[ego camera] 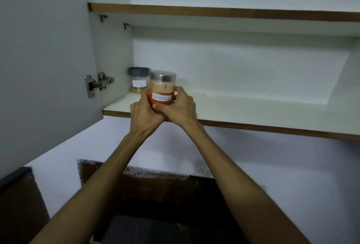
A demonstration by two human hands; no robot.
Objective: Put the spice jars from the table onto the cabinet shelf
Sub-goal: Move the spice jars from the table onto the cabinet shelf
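Both hands grip a clear glass jar of orange-red powder with a silver metal lid (162, 90): the left hand (145, 113) wraps its lower left side, the right hand (180, 105) its lower right. The jar is upright at the front edge of the white cabinet shelf (253, 111), near its left end, just in front of a small clear jar with a grey lid (138, 80) in the back left corner.

We see a clear jar (161, 92) with a shiny metal lid and paper label, a second clear jar (138, 82) with a matt grey plastic-looking lid, a smooth white laminated shelf (243, 109) with brown wood-like edge, a glossy metal hinge (97, 85).
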